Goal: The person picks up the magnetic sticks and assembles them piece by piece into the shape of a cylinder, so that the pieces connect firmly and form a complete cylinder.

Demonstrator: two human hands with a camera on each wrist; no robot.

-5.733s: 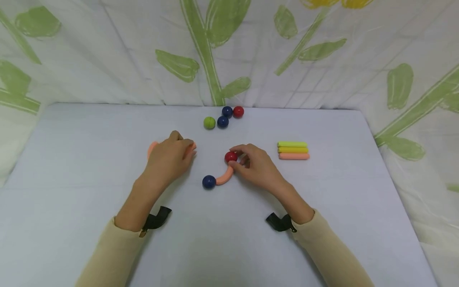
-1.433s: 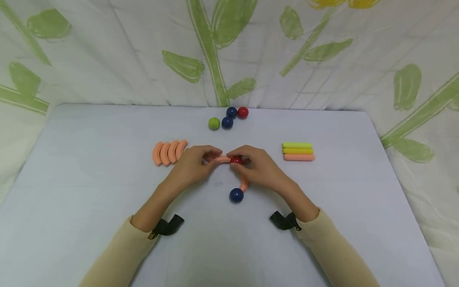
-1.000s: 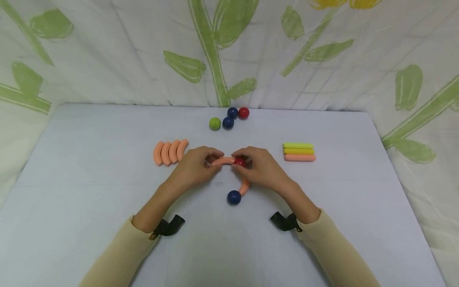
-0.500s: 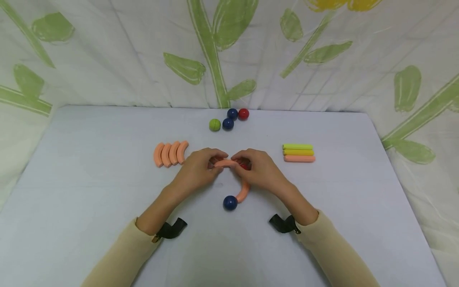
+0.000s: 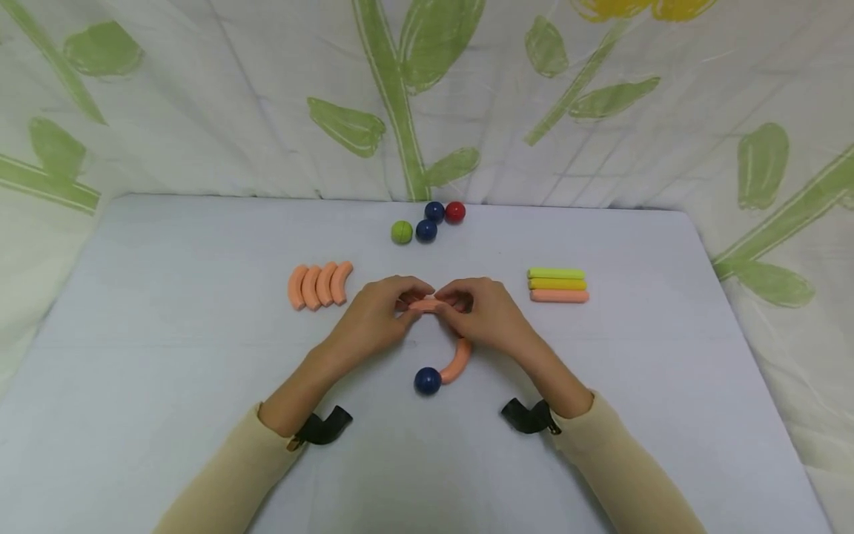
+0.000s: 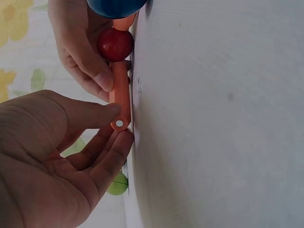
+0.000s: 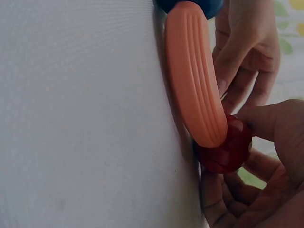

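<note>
My left hand (image 5: 376, 311) pinches the left end of a curved orange rod (image 6: 121, 90) between thumb and fingers. A round pale dot shows on that end in the left wrist view. My right hand (image 5: 487, 311) pinches the same rod near its other end, where it meets a red ball (image 7: 225, 147). In the head view, the right hand hides this ball. A second curved orange rod (image 5: 458, 361), grooved along its side, runs from the red ball toward me. At its near end sits a dark blue ball (image 5: 428, 381).
To the left lie several curved orange rods (image 5: 320, 285) side by side. Straight rods in lime (image 5: 557, 274), yellow (image 5: 557, 284) and orange (image 5: 560, 296) are stacked rightward. Toward the back rest a green ball (image 5: 402, 232), two blue balls (image 5: 426, 231) and a red ball (image 5: 456, 212).
A curved rod has left the left-hand row and come to the red ball in my left hand. My right fingers have shifted from ball to rod. The blue-ball end has swung nearer me.
</note>
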